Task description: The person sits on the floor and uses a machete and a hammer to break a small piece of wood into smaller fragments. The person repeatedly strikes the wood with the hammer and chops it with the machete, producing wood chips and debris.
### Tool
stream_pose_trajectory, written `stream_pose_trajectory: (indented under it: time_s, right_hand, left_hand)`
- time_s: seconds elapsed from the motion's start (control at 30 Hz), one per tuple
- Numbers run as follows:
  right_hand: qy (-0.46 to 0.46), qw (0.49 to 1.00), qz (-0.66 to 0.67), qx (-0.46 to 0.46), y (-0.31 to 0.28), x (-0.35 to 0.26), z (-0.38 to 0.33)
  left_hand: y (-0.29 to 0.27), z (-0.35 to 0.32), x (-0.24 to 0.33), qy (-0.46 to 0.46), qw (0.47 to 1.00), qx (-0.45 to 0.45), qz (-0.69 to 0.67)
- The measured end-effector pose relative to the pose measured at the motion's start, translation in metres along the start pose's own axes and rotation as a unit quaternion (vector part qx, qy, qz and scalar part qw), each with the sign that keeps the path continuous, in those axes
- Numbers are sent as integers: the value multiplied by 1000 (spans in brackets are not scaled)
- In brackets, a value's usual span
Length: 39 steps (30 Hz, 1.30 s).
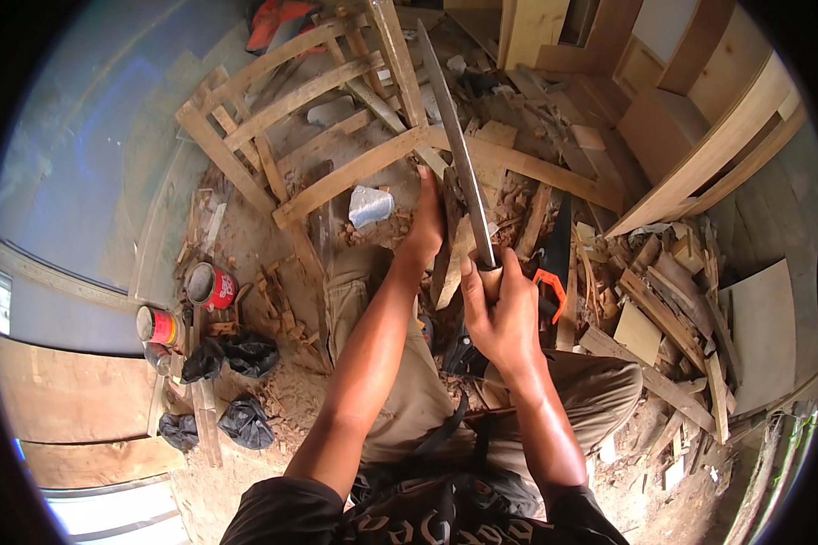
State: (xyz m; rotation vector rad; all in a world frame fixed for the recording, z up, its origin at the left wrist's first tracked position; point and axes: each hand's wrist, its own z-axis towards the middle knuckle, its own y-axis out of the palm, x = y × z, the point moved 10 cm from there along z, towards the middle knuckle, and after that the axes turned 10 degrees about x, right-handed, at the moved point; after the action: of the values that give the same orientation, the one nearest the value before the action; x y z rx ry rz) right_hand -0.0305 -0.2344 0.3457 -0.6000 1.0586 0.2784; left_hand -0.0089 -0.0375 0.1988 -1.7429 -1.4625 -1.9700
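My right hand (502, 304) is closed round the wooden handle of a machete (463, 159), its long grey blade pointing up and away from me. Ahead and to the left, my left hand (428, 213) grips the side of a rough piece of wood (453, 241), thumb stretched forward; its other fingers are mostly hidden. The wood stands between my knees, close to the blade's left side. Just beyond my left fingertips runs a slatted wooden frame (350, 174). A saw with an orange handle (552, 295) lies right of my right hand.
Wood offcuts (663, 300) are heaped on the right, near a wooden cabinet frame (713, 154). At left are a red can (212, 286), a smaller can (156, 324) and black plastic bags (245, 421). A silvery crumpled piece (370, 207) lies on the dirt floor.
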Motion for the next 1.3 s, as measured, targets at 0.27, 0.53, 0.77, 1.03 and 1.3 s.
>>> stream_pose_trajectory:
  time_s: [0.27, 0.53, 0.77, 1.03, 1.3]
  right_hand:
    - [2, 1000, -18, -21, -8, -5, 1]
    - [-9, 999, -14, -37, -24, -18, -5]
    - [-2, 1000, -4, -28, -37, -26, -7]
    - [45, 998, -36, -32, -42, 12, -26]
    - [73, 994, -41, -72, -40, 14, -16]
  left_hand:
    - [-29, 6, 1, 28, 987, 136, 78]
    - [30, -45, 22, 9, 998, 48, 43]
    - [14, -34, 29, 64, 982, 139, 112]
    - [4, -28, -29, 4, 997, 64, 51]
    - [17, -44, -11, -1, 990, 140, -21]
